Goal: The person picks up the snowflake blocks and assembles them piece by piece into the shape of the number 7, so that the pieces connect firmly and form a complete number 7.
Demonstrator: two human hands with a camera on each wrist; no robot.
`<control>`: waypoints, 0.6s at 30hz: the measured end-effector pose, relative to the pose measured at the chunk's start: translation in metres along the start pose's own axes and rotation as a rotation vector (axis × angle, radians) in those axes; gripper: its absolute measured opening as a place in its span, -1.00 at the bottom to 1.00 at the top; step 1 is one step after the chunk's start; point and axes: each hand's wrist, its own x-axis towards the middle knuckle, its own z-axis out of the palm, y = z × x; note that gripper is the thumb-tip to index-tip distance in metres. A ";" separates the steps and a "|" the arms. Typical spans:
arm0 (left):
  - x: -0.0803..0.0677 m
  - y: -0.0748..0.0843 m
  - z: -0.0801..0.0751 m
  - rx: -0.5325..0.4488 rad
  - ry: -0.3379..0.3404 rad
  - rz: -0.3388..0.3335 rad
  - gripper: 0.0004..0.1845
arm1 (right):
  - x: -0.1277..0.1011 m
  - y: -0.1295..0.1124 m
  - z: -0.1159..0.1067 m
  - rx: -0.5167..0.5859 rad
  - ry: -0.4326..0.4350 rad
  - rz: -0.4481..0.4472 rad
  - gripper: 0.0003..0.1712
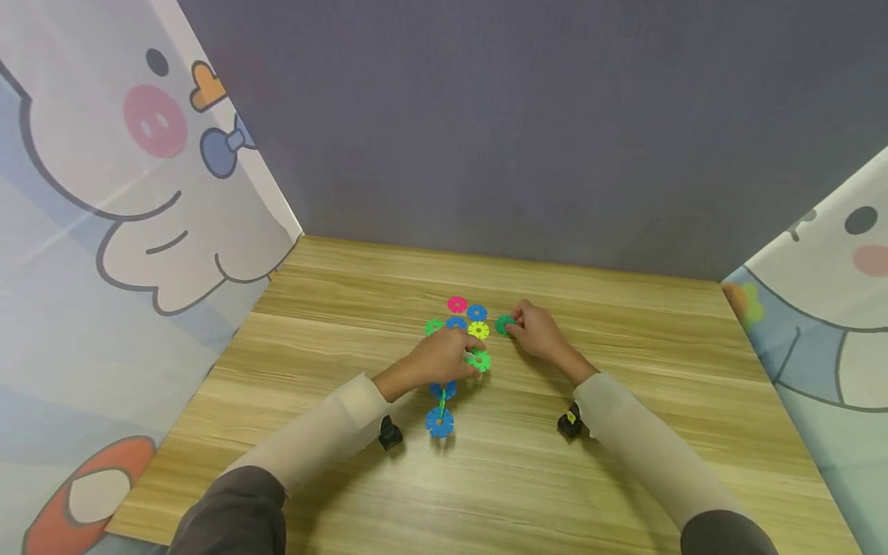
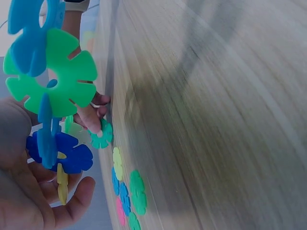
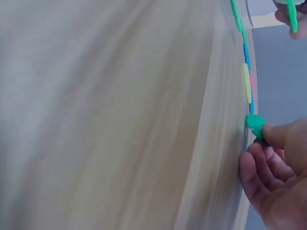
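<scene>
My left hand [image 1: 444,356] holds a chain of interlocked notched plastic discs. In the left wrist view a green disc [image 2: 76,91] links to blue ones, and a dark blue disc [image 2: 76,160] and a yellow disc [image 2: 63,184] sit by the curled fingers. The chain's blue end disc [image 1: 440,422] hangs toward the body, with a light green disc [image 1: 480,360] at the fingertips. To the right, my right hand [image 1: 539,331] pinches a teal-green disc [image 3: 256,123] between thumb and fingers, right at the tabletop.
Loose discs lie just beyond the left hand: pink [image 1: 457,304], blue [image 1: 476,312], yellow [image 1: 479,330] and green [image 1: 433,327]. The wooden table [image 1: 645,339] meets a dark grey panel [image 1: 499,154] at the back. Cartoon-printed walls [image 1: 76,270] stand at both sides.
</scene>
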 end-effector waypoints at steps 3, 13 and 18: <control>0.001 0.000 0.001 0.004 0.007 0.008 -0.47 | -0.008 0.003 -0.003 0.023 -0.023 -0.027 -0.80; 0.001 0.000 0.002 0.001 0.001 -0.011 -0.46 | -0.037 0.005 -0.007 0.040 -0.061 -0.204 -0.81; 0.002 0.002 0.000 -0.005 -0.005 -0.031 -0.47 | -0.048 -0.001 -0.008 0.082 -0.060 -0.255 -0.91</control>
